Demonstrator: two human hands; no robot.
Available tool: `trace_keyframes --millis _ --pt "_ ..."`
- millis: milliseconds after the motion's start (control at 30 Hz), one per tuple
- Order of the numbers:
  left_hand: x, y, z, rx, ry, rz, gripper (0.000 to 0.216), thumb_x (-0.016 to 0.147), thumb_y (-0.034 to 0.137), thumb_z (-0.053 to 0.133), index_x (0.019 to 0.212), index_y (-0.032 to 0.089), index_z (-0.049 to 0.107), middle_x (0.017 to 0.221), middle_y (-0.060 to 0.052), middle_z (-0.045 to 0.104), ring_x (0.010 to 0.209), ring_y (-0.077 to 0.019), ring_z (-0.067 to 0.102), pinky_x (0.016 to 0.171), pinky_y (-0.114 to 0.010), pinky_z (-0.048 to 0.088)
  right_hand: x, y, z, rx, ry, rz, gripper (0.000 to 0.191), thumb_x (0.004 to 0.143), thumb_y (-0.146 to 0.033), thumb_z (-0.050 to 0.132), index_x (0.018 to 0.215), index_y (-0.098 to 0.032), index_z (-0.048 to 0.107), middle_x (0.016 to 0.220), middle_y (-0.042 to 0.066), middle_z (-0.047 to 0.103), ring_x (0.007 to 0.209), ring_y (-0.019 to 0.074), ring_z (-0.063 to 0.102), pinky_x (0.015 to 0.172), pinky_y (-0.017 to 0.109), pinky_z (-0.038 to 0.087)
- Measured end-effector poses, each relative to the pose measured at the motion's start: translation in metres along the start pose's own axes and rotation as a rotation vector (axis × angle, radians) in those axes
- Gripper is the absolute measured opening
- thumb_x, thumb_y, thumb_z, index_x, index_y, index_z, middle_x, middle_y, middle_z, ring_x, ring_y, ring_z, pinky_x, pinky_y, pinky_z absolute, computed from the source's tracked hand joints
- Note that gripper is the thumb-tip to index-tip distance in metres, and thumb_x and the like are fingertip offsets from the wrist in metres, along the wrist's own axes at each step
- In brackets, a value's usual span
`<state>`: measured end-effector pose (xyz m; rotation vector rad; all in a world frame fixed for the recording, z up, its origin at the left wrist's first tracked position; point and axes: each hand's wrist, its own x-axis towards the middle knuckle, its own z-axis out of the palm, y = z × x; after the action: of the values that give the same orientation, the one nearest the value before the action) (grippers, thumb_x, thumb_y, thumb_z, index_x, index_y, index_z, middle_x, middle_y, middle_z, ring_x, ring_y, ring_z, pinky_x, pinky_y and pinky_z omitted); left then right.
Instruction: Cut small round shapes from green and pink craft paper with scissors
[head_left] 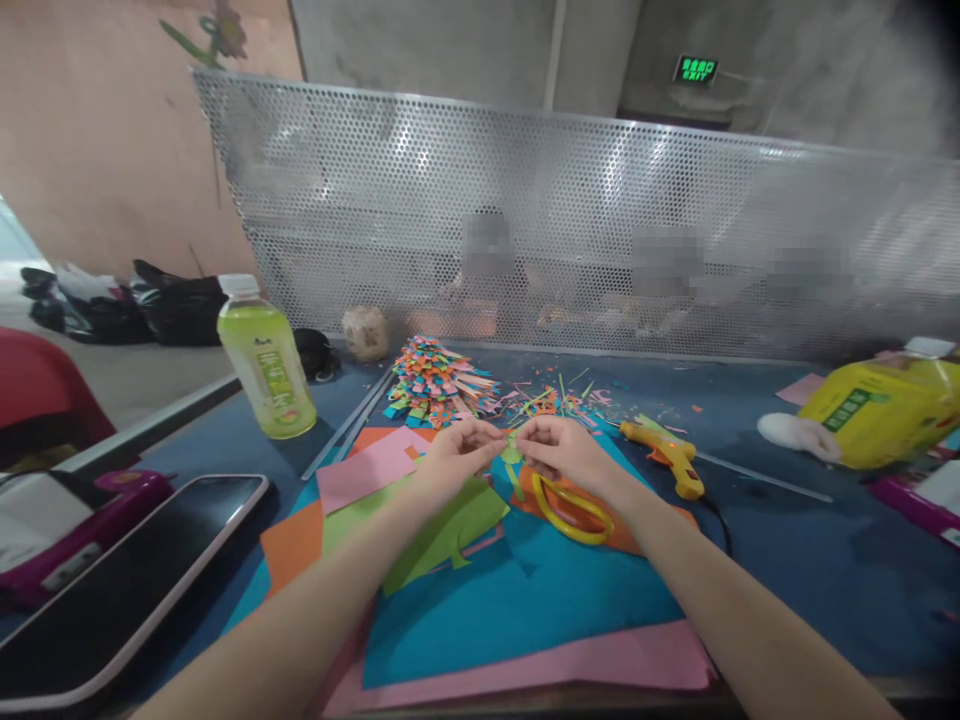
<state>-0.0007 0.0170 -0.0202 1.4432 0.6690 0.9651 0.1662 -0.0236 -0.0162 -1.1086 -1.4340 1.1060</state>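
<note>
My left hand [461, 452] and my right hand [564, 450] meet over the coloured paper, fingertips closed in a pinch. Between them is a small light-green paper strip [511, 447], held at both sides. Just below my right hand lie yellow-handled scissors [579, 537], their blades mostly hidden. Under my arms spread a blue paper sheet [525, 600], a cut green paper sheet [442, 525] and a pink paper sheet [367, 470]. Beyond my fingers stands a cone-shaped pile of multicoloured paper strips [442, 385].
To the right are a yellow glue gun [667, 455] and a large yellow bottle [874, 410]. On the left stand a green drink bottle [268, 365] and a phone [142, 580]. Paper scraps [555, 402] lie before a perforated metal screen [555, 220], people visible behind it.
</note>
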Motion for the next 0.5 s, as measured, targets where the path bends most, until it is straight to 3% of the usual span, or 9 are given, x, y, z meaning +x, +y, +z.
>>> trace_keyframes --millis 500 --pt "0.0014 -0.0032 -0.0026 0.148 -0.021 0.071 0.026 0.063 0.035 0.072 0.074 0.014 0.061 0.059 0.002 0.058 0.049 -0.0068 0.048 0.049 -0.019 0.037 0.0009 -0.0006 -0.002 -0.084 -0.013 0.001 0.034 0.062 -0.044 0.071 0.066 -0.016 0.051 0.047 -0.006 0.052 0.033 0.0049 0.039 0.034 0.019 0.029"
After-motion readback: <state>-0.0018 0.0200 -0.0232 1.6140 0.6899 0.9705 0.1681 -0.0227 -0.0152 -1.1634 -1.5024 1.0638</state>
